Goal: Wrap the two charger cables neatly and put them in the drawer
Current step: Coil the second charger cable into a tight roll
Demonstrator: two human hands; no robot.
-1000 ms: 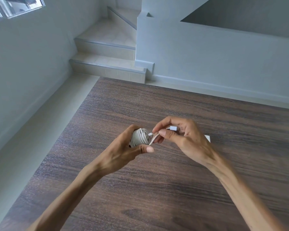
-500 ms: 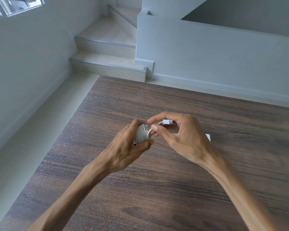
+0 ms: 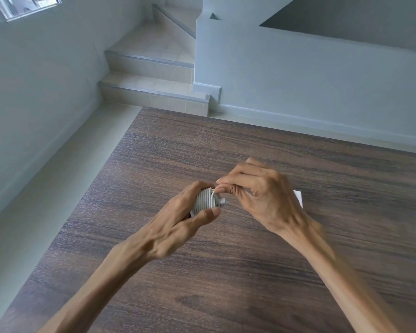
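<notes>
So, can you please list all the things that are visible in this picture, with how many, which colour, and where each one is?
cable coil: one, white, wound tight, held above the table between both hands
white object: one, white, lying on the table behind the right hand, mostly hidden, cannot tell what it is
table: one, dark brown wood grain, fills the lower part of the view
stairs: a few steps, pale beige, beyond the far left corner of the table
window: one, top left corner, only partly in view
left hand: one, gripping the coil
right hand: one, pinching the loose end at the coil
</notes>
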